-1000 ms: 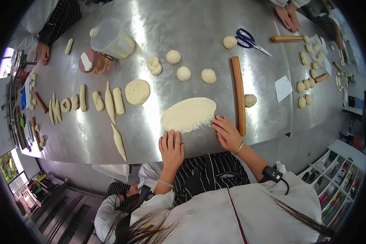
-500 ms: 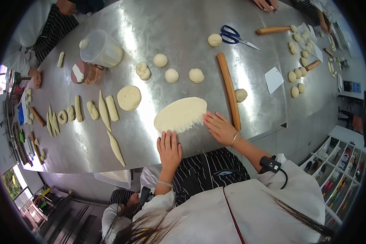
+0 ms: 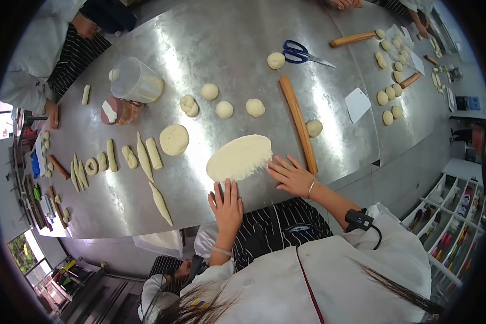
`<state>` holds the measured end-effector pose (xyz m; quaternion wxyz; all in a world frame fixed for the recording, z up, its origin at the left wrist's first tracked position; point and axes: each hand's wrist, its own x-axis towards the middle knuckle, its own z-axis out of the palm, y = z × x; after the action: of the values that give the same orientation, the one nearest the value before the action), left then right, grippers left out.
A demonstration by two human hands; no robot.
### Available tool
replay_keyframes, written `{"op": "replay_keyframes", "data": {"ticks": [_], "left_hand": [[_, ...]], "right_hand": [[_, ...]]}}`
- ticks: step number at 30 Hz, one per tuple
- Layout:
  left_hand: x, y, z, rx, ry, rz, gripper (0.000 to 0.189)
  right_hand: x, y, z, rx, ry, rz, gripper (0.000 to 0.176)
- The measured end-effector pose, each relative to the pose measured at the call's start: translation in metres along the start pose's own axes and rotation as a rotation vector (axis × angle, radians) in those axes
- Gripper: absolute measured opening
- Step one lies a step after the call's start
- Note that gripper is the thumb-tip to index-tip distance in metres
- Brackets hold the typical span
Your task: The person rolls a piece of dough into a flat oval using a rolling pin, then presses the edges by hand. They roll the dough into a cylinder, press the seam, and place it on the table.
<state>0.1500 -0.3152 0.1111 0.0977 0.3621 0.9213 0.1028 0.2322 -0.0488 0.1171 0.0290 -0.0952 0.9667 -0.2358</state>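
A flat oval sheet of dough [image 3: 238, 156] lies on the steel table, its near edge ragged and pressed into thin streaks. My left hand [image 3: 227, 207] rests palm down at that near edge, fingers stretched, the tips by the dough's lower left. To the right, my right hand [image 3: 292, 177] lies flat with fingers spread, its tips beside the sheet's right end. Neither hand grips anything. Just beyond my right hand is a wooden rolling pin [image 3: 298, 123], with a dough ball [image 3: 314, 128] against its right side.
Left of the sheet lie a round dough disc [image 3: 174, 140] and several shaped dough pieces [image 3: 144, 155]. Farther back are a plastic tub [image 3: 137, 81], a jar [image 3: 119, 110] and blue-handled scissors [image 3: 302, 53]. A white scraper [image 3: 357, 105] lies right. Other people stand at the far edges.
The view has shifted slightly. My left fingers have spread a little, and my right hand's fingertips sit slightly lower along the dough's ragged edge.
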Motion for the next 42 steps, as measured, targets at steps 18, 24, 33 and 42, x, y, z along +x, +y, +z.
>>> {"op": "replay_keyframes", "data": {"ticks": [18,24,33,42], "left_hand": [[0.126,-0.046,-0.02,-0.244,0.254,0.026,0.034],[0.128,-0.04,-0.024,-0.43,0.231,-0.044,0.026],[0.123,-0.056,-0.011,-0.403,0.331,0.222,0.022],[0.119,-0.072,-0.011,-0.287,0.365,0.312,0.038]], "right_hand": [[0.134,0.033,0.004,0.01,0.206,-0.037,0.036],[0.142,0.034,0.004,0.148,0.139,0.071,0.025],[0.134,0.038,0.006,0.231,0.208,-0.118,0.018],[0.129,0.043,0.0,0.256,0.268,-0.119,0.028]]}}
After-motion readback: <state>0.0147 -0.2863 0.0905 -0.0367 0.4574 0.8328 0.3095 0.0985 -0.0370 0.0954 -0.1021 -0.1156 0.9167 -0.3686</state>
